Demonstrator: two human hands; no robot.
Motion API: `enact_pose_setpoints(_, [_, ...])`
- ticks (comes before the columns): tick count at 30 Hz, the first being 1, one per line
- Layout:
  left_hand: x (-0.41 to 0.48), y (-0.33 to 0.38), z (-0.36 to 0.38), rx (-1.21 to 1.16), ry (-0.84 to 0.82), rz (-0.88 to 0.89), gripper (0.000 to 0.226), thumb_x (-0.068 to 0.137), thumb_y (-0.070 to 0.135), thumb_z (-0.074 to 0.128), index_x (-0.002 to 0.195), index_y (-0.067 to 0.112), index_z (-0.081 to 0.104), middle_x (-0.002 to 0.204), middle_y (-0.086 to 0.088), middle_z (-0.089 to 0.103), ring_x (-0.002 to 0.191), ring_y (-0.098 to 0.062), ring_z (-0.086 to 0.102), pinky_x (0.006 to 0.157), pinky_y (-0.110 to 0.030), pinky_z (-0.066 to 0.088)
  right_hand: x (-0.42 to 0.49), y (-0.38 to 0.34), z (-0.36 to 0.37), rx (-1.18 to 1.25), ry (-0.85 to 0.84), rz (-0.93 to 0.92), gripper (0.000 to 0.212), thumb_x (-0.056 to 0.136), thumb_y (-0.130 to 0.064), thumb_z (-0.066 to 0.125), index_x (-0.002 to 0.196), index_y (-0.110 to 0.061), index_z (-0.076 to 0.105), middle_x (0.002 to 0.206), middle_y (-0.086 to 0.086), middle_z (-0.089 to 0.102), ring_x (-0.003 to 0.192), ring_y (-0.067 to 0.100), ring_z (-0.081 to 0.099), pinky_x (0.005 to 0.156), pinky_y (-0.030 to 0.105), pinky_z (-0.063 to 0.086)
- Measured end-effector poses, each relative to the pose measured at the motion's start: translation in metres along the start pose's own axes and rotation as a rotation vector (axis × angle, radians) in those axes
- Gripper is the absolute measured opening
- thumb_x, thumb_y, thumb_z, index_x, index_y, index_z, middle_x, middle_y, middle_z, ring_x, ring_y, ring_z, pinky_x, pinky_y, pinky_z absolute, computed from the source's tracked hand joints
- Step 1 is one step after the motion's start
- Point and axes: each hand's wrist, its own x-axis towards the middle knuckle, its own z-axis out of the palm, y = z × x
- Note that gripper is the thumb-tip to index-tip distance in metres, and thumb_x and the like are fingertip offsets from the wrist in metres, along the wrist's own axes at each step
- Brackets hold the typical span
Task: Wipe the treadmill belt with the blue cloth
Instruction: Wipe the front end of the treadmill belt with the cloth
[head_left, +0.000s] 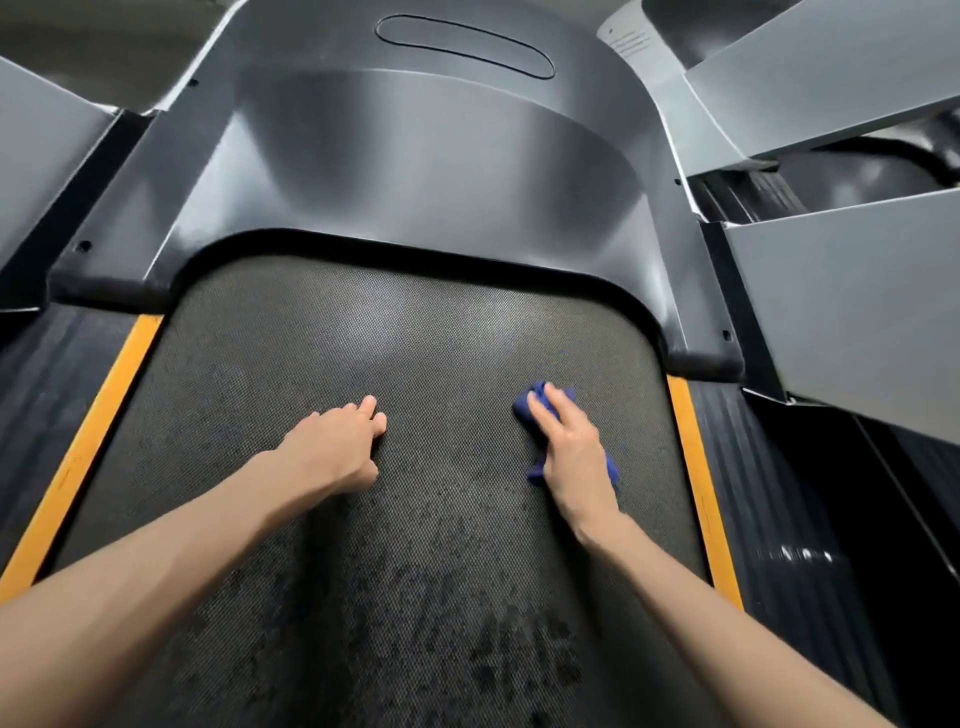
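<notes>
Now the right hand (569, 452) is pressing the blue cloth (523, 406) onto the treadmill belt (415, 338) near its 3 o'clock edge, fingers (543, 421) stretched along the cloth toward 11 o'clock. The left hand (337, 447) is resting released at the cloth's 9 o'clock, holding nothing

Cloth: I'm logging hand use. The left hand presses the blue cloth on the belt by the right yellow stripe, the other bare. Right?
No. The head view shows the right hand pressing the cloth on the belt by the right yellow stripe; the left hand is bare.
</notes>
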Motion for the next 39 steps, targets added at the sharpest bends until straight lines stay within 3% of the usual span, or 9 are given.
enact_pose_setpoints(3, [0.003, 0.000, 0.001, 0.063, 0.015, -0.005, 0.060, 0.083, 0.015, 0.044, 0.142, 0.017, 0.032, 0.151, -0.004, 0.026, 0.128, -0.026, 0.041, 0.107, -0.041, 0.029, 0.015, 0.023, -0.027, -0.191, -0.054, -0.180, 0.052, 0.078, -0.001, 0.051, 0.130, -0.007, 0.053, 0.138, 0.016, 0.044, 0.128, 0.018, 0.036, 0.109, 0.022, 0.021])
enact_pose_setpoints(7, [0.008, -0.001, 0.004, 0.105, 0.053, -0.019, 0.054, 0.082, 0.015, 0.044, 0.136, 0.019, 0.040, 0.142, -0.003, 0.041, 0.121, -0.024, 0.047, 0.106, -0.040, 0.028, 0.099, 0.051, -0.052, -0.205, 0.110, 0.253, 0.051, 0.087, 0.005, 0.049, 0.137, -0.004, 0.043, 0.136, 0.021, 0.041, 0.119, 0.034, 0.044, 0.094, 0.026, 0.035])
enact_pose_setpoints(11, [0.011, -0.001, 0.000, 0.068, 0.070, -0.032, 0.051, 0.082, 0.015, 0.045, 0.133, 0.018, 0.044, 0.136, -0.002, 0.050, 0.118, -0.024, 0.049, 0.103, -0.036, 0.033, 0.101, 0.046, -0.045, -0.182, 0.142, 0.293, 0.067, 0.075, 0.008, 0.061, 0.138, -0.006, 0.043, 0.140, 0.021, 0.037, 0.125, 0.035, 0.040, 0.105, 0.033, 0.030])
enact_pose_setpoints(15, [0.008, 0.001, 0.003, 0.045, 0.064, -0.036, 0.051, 0.084, 0.016, 0.044, 0.135, 0.017, 0.040, 0.138, -0.002, 0.047, 0.119, -0.023, 0.048, 0.100, -0.034, 0.037, 0.028, 0.044, -0.044, -0.114, 0.174, 0.209, 0.060, 0.072, 0.014, 0.055, 0.128, -0.008, 0.057, 0.135, 0.016, 0.048, 0.126, 0.030, 0.043, 0.106, 0.024, 0.027])
enact_pose_setpoints(20, [0.009, -0.003, -0.001, -0.011, 0.032, -0.046, 0.057, 0.081, 0.020, 0.047, 0.137, 0.018, 0.038, 0.140, 0.000, 0.045, 0.120, -0.023, 0.048, 0.098, -0.036, 0.044, -0.036, 0.037, -0.042, -0.121, 0.168, 0.227, 0.058, 0.077, 0.012, 0.053, 0.131, -0.010, 0.054, 0.138, 0.013, 0.046, 0.127, 0.022, 0.042, 0.109, 0.034, 0.032])
enact_pose_setpoints(24, [0.003, 0.002, -0.003, 0.063, 0.004, -0.003, 0.063, 0.082, 0.021, 0.047, 0.143, 0.016, 0.029, 0.146, -0.003, 0.033, 0.124, -0.022, 0.044, 0.101, -0.035, 0.041, 0.022, 0.055, -0.046, -0.106, 0.132, 0.234, 0.064, 0.075, 0.002, 0.039, 0.137, -0.009, 0.046, 0.147, 0.015, 0.033, 0.124, 0.035, 0.046, 0.099, 0.046, 0.044])
enact_pose_setpoints(30, [0.003, 0.004, -0.008, 0.080, -0.029, -0.016, 0.064, 0.085, 0.023, 0.046, 0.146, 0.017, 0.026, 0.154, -0.003, 0.018, 0.131, -0.022, 0.037, 0.104, -0.037, 0.040, 0.081, 0.051, -0.044, -0.187, 0.155, 0.321, 0.068, 0.073, 0.016, 0.051, 0.138, -0.001, 0.041, 0.150, 0.021, 0.026, 0.138, 0.033, 0.028, 0.111, 0.027, 0.022])
enact_pose_setpoints(35, [0.002, 0.013, -0.006, 0.094, 0.004, -0.033, 0.060, 0.080, 0.026, 0.051, 0.137, 0.010, 0.038, 0.149, -0.009, 0.027, 0.124, -0.025, 0.044, 0.095, -0.037, 0.046, -0.008, -0.013, 0.006, -0.155, 0.006, -0.034, 0.070, 0.064, 0.006, 0.042, 0.133, -0.004, 0.050, 0.145, 0.019, 0.038, 0.134, 0.028, 0.036, 0.111, 0.036, 0.027])
enact_pose_setpoints(39, [0.000, 0.010, -0.005, 0.099, 0.010, -0.016, 0.064, 0.083, 0.021, 0.048, 0.143, 0.013, 0.029, 0.149, -0.006, 0.027, 0.127, -0.023, 0.042, 0.102, -0.036, 0.041, -0.041, -0.012, -0.004, -0.192, -0.150, -0.256, 0.054, 0.078, -0.003, 0.042, 0.130, -0.008, 0.053, 0.142, 0.014, 0.043, 0.131, 0.025, 0.039, 0.110, 0.030, 0.026])
